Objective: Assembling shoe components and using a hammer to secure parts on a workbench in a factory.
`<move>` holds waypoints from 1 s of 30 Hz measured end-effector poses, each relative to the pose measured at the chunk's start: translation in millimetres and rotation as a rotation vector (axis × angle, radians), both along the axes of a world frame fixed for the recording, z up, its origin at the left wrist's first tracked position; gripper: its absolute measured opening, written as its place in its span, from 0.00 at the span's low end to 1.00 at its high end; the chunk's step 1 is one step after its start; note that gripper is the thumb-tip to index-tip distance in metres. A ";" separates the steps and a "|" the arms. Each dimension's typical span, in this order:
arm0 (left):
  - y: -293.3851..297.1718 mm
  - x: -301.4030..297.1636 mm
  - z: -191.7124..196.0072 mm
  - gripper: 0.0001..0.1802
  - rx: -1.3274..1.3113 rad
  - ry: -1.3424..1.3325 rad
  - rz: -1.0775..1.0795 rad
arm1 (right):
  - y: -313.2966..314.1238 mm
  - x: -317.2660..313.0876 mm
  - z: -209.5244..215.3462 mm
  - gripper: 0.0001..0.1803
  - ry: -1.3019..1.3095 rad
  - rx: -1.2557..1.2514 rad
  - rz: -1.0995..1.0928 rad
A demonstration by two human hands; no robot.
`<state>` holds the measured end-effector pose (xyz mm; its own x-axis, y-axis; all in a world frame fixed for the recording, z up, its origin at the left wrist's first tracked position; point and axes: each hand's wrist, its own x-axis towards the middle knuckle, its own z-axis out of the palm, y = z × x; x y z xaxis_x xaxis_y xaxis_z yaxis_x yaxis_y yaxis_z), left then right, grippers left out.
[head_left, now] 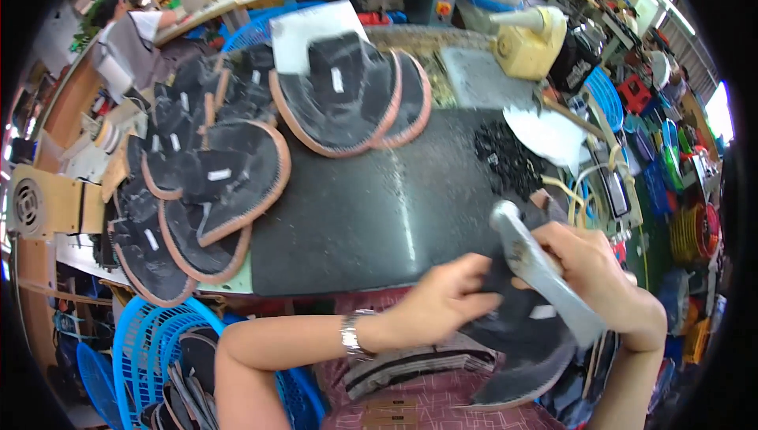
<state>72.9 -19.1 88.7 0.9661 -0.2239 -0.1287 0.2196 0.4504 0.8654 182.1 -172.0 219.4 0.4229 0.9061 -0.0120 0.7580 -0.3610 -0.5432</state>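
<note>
In my right hand (580,268) is a grey metal hammer (545,264), with a round face at one end and a broad, flared tail at the other. My fist closes round it behind the head. A dark shoe upper (513,331) with a white label lies below both hands, over my lap at the table's front edge. My left hand (450,300), a metal watch on its wrist, is close to that upper, fingers bent, apart and slightly blurred. Whether they touch it I cannot tell. More dark shoe uppers (245,185) with pinkish edges overlap on the left.
Small black pieces (505,161) are heaped on the black table mat (355,217). A wooden-handled tool (572,118) and a yellow container (529,43) stand beyond. A blue basket (134,351) holds dark pieces at lower left. Another person (126,39) sits at far left.
</note>
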 end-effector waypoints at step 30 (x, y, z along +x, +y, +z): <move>92.2 10.9 -68.0 0.15 1.545 -1.037 0.142 | 51.8 59.4 -126.2 0.14 0.132 -0.178 0.485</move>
